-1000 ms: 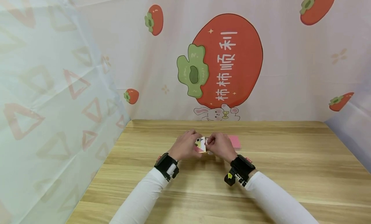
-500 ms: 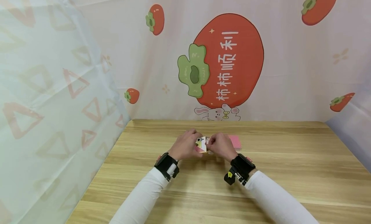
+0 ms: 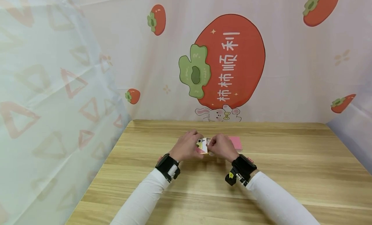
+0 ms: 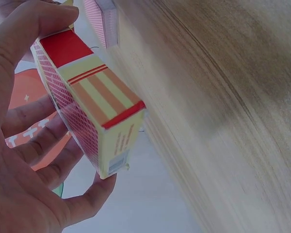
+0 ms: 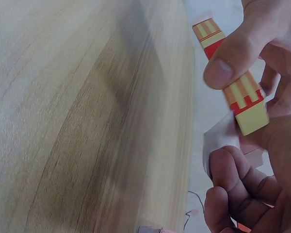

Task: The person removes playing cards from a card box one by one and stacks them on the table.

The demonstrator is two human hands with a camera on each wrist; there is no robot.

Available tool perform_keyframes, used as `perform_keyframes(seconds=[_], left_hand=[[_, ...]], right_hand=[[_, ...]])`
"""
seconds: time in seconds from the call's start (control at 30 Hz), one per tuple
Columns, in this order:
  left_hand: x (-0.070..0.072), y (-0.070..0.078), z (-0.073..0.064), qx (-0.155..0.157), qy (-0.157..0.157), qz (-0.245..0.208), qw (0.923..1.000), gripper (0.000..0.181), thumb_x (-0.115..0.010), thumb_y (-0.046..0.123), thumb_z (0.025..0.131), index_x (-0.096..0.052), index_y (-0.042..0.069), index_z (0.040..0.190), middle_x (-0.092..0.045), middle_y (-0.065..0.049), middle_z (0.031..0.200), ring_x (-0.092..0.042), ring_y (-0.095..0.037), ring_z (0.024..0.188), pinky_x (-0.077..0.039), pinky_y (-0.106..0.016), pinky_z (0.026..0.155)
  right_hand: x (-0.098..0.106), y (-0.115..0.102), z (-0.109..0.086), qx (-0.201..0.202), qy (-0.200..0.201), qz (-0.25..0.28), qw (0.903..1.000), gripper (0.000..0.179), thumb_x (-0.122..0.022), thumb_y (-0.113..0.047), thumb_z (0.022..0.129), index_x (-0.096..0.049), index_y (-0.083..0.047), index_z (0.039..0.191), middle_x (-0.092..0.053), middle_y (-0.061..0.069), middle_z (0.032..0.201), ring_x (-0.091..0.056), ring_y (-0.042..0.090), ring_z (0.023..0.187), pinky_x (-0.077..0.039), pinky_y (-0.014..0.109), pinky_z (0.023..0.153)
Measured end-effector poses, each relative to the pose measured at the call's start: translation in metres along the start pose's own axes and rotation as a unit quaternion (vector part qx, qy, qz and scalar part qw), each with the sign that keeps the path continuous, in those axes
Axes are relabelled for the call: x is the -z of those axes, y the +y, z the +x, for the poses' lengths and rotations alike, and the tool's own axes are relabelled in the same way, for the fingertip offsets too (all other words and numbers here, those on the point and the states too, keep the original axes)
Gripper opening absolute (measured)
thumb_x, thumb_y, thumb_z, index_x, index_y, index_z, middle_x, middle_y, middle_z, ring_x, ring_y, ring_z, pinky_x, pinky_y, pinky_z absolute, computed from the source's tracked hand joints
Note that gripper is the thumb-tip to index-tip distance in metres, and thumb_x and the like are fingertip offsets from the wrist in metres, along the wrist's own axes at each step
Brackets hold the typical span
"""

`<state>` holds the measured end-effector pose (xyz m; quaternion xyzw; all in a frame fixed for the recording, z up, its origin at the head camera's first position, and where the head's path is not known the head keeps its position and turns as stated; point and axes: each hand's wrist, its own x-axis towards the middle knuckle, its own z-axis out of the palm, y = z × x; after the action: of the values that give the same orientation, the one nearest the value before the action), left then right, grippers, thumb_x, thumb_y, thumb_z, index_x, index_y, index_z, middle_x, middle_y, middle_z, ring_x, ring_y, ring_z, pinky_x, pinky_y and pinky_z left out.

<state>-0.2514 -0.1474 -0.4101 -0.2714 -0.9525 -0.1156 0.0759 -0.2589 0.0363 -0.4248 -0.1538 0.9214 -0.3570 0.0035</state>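
Note:
A playing card box [image 3: 202, 145] with an ace design on its face is held up by my left hand [image 3: 186, 145]. In the left wrist view, the thumb grips the striped narrow side of the box [image 4: 89, 80] and the other fingers support it from behind. My right hand [image 3: 223, 148] is at the box's right end. The right wrist view has its fingers and thumb pinching a white flap [image 5: 220, 137] at that end. How far the flap is open, and what is inside the box, is hidden by the fingers.
Just beyond my right hand, a stack of playing cards [image 3: 236, 143] with red-patterned backs lies on the wooden table [image 3: 279, 173]. A cloth backdrop [image 3: 284, 73] printed with persimmons hangs behind the table's far edge, and another cloth [image 3: 52, 121] hangs at the left.
Both hands stay almost in place around the box, and the right fingers keep their pinch at its end. Only a very slight shift of the head view shows.

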Motion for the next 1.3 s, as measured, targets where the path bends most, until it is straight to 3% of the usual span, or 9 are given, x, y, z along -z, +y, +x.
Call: perform_keyframes(seconds=[0.27,0.53,0.83,1.3], left_hand=[[0.002,0.001,0.0,-0.008,-0.001,-0.005,1.0,0.067,-0.079,0.047,0.059,-0.057,0.014,0.114,-0.046,0.004,0.1,-0.044,-0.013,0.089,-0.039,-0.027,0.071],[0.001,0.001,-0.001,-0.012,-0.003,-0.004,0.9999,0.065,-0.081,0.044,0.059,-0.057,0.014,0.111,-0.044,0.004,0.098,-0.043,-0.013,0.089,-0.039,-0.027,0.072],[0.003,-0.001,-0.001,0.002,-0.016,-0.015,0.9998,0.069,-0.08,0.047,0.059,-0.057,0.013,0.116,-0.046,0.003,0.102,-0.044,-0.013,0.091,-0.04,-0.028,0.075],[0.01,-0.002,-0.004,0.025,-0.025,-0.015,0.9993,0.071,-0.081,0.043,0.059,-0.056,0.013,0.119,-0.048,0.002,0.105,-0.044,-0.013,0.094,-0.04,-0.031,0.081]], right_hand=[[0.001,-0.001,0.0,0.002,-0.015,-0.006,0.9999,0.017,-0.064,-0.018,0.078,-0.059,-0.015,0.062,-0.053,-0.003,0.059,-0.047,0.014,0.055,-0.036,0.028,0.052],[0.001,0.002,0.0,0.028,-0.044,-0.007,0.9986,0.026,-0.065,-0.023,0.082,-0.056,-0.014,0.058,-0.051,-0.005,0.057,-0.044,0.012,0.053,-0.032,0.026,0.051],[0.009,0.005,-0.002,-0.018,-0.087,0.058,0.9943,0.03,-0.063,-0.031,0.085,-0.061,-0.01,0.063,-0.054,0.001,0.06,-0.041,0.015,0.057,-0.028,0.028,0.051],[0.023,0.024,-0.005,-0.031,-0.081,0.063,0.9942,0.039,-0.062,-0.041,0.084,-0.059,-0.008,0.065,-0.048,0.001,0.06,-0.039,0.015,0.058,-0.028,0.029,0.052]])
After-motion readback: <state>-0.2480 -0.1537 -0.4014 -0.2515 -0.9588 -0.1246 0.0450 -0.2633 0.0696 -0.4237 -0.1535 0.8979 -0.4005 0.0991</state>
